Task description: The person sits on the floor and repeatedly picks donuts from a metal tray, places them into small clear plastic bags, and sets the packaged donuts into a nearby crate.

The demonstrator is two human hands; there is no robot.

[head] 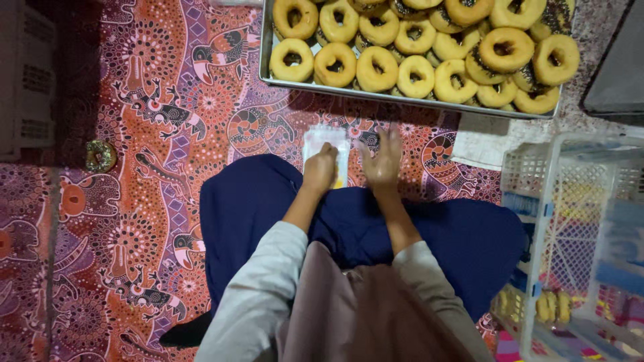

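My left hand point(320, 169) is closed on a clear plastic bag point(327, 145) with something yellow inside, resting in front of my knees. My right hand point(383, 161) hovers just right of the bag with its fingers spread and blurred, holding nothing. Just beyond both hands stands a metal tray point(267, 53) packed with several ring donuts point(376, 67), some stacked on others.
I sit cross-legged on a patterned orange and purple mat point(147, 134). One chocolate-topped donut point(100, 155) lies alone on the mat at the left. A white plastic crate point(537, 174) at the right holds bagged donuts point(550, 306). A grey crate point(27, 80) stands far left.
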